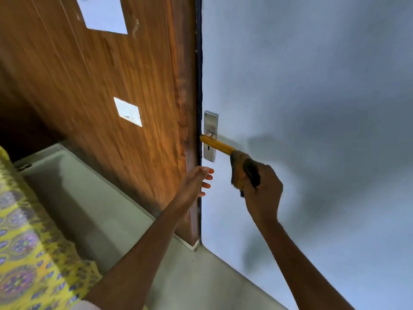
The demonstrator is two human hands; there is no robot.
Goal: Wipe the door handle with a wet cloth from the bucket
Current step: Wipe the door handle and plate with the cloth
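A yellow-orange lever door handle [218, 144] sticks out from a steel lock plate [210, 121] with a keyhole, on a pale blue-grey door [301, 86]. My right hand [262, 189] grips a dark brown cloth [242, 166] wrapped around the outer end of the handle. My left hand [196, 182] rests flat on the door's edge just below the plate, fingers spread on the pale face. No bucket is in view.
The wooden face of another door or panel [111, 86] fills the left, with a white switch plate [127, 111] and a white sheet [105, 14]. Grey floor [93, 209] lies below. Yellow patterned fabric [24, 253] is at lower left.
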